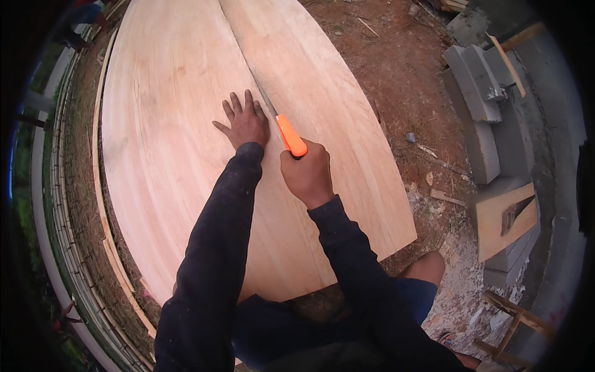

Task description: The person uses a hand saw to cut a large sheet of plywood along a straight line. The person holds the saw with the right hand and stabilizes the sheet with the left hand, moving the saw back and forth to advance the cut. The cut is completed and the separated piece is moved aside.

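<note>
A large pale plywood sheet (167, 161) lies in front of me, with a long cut running from its far edge down toward the middle. My right hand (308, 175) is closed around the orange handle of a handsaw (290, 135). Its narrow blade points away from me and sits in the near end of the cut. Just left of the blade, my left hand (246, 121) lies flat on the plywood with its fingers spread, pressing on nothing but the sheet. Fine sawdust shows along the cut.
Grey concrete blocks (474, 80) are stacked at the right, with a small plywood offcut (507, 222) leaning on them. A wooden frame piece (517, 319) lies at the lower right. Long thin wood strips (98, 155) and bamboo-like poles (62, 204) run along the left. Reddish soil (384, 68) surrounds the sheet.
</note>
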Tool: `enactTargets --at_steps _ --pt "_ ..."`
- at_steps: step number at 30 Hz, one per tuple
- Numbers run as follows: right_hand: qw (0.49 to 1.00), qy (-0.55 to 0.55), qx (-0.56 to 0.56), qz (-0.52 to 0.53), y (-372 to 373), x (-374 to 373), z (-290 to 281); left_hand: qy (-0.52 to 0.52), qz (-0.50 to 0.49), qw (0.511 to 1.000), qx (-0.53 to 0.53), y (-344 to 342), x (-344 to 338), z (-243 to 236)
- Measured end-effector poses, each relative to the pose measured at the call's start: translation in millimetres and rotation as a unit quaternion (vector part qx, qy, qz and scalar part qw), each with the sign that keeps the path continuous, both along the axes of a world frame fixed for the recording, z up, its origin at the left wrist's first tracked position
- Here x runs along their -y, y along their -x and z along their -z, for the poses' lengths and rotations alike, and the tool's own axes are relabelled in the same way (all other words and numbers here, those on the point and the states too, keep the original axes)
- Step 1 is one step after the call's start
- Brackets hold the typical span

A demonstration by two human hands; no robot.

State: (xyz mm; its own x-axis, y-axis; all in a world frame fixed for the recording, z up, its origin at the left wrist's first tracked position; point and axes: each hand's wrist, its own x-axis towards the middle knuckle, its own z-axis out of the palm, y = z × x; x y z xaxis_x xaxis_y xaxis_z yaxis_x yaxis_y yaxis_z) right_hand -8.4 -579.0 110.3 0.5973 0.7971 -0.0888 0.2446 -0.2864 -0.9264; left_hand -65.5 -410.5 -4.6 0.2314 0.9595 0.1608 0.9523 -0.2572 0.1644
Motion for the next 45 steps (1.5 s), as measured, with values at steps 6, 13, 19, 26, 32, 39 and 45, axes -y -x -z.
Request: enactTargets --at_steps 6,13,19,26,32,39,45 --pt "1.0 0.015 -0.013 0.005 31 183 -48 0.0 0.008 1.0 0.003 -3 9 1" --pt "0.998 0.03 0.06 0.008 -9 -77 4 0.01 0.019 0.998 0.052 -3 11 -5" --pt "0.999 -0.012 0.022 0.033 7 -36 22 -0.005 -0.001 0.999 0.041 9 -1 -5" --pt "0.999 0.03 0.01 -0.016 32 161 -32 -0.002 -0.012 0.999 0.041 5 10 -3" --pt "0.999 -0.03 0.041 0.003 -9 -60 28 -0.013 -0.004 0.999 0.038 3 9 5" --pt "0.999 -0.035 0.0 0.012 19 26 18 0.006 -0.02 1.0 0.023 16 0 8" --pt "0.996 0.036 -0.02 0.08 41 177 -37 -0.004 -0.005 0.999 0.035 0 9 0"
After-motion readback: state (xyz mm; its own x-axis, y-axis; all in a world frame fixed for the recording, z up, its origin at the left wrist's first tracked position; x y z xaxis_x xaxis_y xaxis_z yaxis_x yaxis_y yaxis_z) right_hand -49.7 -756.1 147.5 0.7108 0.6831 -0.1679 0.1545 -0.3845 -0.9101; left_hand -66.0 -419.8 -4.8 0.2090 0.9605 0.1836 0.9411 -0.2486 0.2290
